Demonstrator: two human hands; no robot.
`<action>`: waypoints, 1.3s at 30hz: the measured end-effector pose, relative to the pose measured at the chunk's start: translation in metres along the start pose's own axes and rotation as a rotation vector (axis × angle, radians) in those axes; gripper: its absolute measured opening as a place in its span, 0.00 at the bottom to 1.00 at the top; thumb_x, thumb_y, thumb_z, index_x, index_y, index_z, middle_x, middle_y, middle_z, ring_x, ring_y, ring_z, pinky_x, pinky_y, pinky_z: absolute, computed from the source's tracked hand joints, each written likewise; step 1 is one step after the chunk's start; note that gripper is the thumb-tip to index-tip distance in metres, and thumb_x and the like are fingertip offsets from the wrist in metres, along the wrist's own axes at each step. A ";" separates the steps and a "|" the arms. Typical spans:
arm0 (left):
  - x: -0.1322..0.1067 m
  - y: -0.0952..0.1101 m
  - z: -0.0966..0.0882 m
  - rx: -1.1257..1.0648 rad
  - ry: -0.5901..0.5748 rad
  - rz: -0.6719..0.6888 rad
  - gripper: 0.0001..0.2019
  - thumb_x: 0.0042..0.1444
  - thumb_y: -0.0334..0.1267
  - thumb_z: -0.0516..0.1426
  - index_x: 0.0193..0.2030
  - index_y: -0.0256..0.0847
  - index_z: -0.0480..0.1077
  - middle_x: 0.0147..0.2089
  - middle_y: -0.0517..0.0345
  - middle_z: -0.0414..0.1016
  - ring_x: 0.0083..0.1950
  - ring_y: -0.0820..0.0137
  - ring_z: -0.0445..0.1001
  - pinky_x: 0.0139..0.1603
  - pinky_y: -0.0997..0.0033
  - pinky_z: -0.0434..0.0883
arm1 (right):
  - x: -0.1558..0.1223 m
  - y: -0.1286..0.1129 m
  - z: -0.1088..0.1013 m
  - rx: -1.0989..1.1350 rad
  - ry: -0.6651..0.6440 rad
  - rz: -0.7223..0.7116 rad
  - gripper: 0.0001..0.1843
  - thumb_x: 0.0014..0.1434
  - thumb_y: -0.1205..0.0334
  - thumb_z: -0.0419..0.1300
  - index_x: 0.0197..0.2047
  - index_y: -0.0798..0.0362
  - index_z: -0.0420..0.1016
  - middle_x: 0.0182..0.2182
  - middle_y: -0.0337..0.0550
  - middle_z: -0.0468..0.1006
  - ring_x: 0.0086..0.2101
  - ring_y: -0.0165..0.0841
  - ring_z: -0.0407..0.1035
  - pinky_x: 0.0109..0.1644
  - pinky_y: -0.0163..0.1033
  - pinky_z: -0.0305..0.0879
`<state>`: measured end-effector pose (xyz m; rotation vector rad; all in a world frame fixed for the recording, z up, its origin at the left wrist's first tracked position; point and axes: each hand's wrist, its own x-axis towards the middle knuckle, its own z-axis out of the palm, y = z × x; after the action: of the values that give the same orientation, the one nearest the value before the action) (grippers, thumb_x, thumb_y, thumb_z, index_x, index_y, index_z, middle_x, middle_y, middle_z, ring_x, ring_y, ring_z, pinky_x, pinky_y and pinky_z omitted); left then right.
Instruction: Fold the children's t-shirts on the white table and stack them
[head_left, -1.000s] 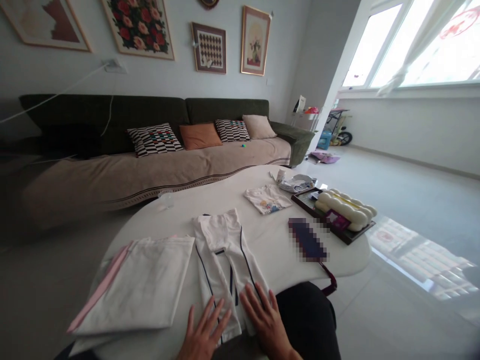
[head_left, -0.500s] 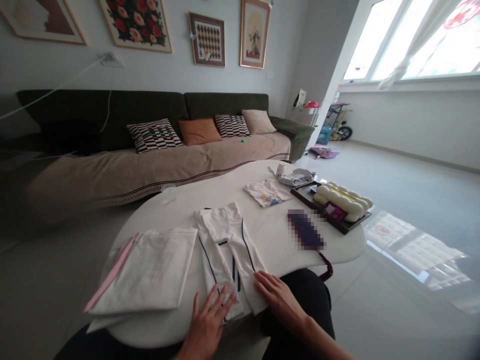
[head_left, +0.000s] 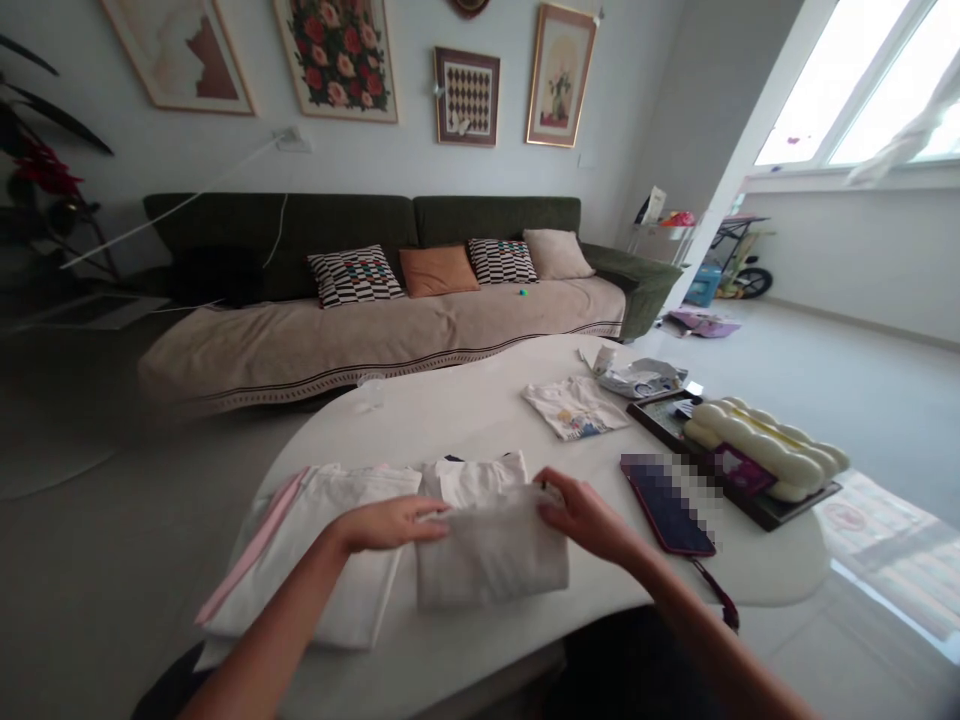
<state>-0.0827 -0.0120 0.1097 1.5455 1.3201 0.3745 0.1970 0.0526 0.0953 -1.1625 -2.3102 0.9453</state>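
Head view: pale table [head_left: 450, 410] under white garment [head_left: 491, 560]; dark green sofa [head_left: 495, 218] beyond.

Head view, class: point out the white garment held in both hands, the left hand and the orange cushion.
White garment [head_left: 491, 560]: head view, folded-over part.
Left hand [head_left: 381, 525]: head view, its back.
Orange cushion [head_left: 439, 272]: head view, front.

Shows white on the half-folded garment [head_left: 495, 560], with dark blue at its top edge, and white with a pink strip on the folded cloth [head_left: 356, 600]. Runs to dark green on the sofa [head_left: 352, 222], beige on its throw [head_left: 405, 335], orange on one cushion [head_left: 439, 271], and largely black-and-white blocks on two others [head_left: 356, 277].
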 end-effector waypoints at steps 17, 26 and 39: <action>0.125 -0.094 0.007 -0.007 0.883 0.015 0.15 0.50 0.34 0.52 0.46 0.40 0.66 0.38 0.58 0.73 0.38 0.71 0.72 0.40 0.74 0.67 | 0.106 0.091 0.084 -0.125 0.281 0.326 0.09 0.55 0.63 0.46 0.37 0.52 0.65 0.30 0.41 0.73 0.33 0.32 0.66 0.35 0.32 0.56; 0.133 -0.096 0.012 0.234 0.882 -0.158 0.15 0.47 0.30 0.54 0.44 0.35 0.68 0.44 0.46 0.71 0.50 0.60 0.66 0.52 0.64 0.59 | 0.117 0.085 0.090 -0.157 0.323 0.444 0.18 0.46 0.68 0.55 0.43 0.57 0.66 0.40 0.53 0.70 0.42 0.38 0.64 0.40 0.35 0.57; 0.040 0.007 -0.018 0.226 0.729 0.429 0.10 0.50 0.35 0.54 0.41 0.40 0.67 0.43 0.57 0.69 0.45 0.69 0.68 0.46 0.73 0.65 | 0.056 0.027 -0.020 0.021 0.486 -0.042 0.11 0.48 0.63 0.52 0.37 0.51 0.61 0.39 0.42 0.70 0.40 0.32 0.63 0.43 0.36 0.59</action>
<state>-0.0788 0.0324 0.1091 1.9833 1.5969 1.1777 0.1911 0.1176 0.0925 -1.1749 -1.9199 0.5878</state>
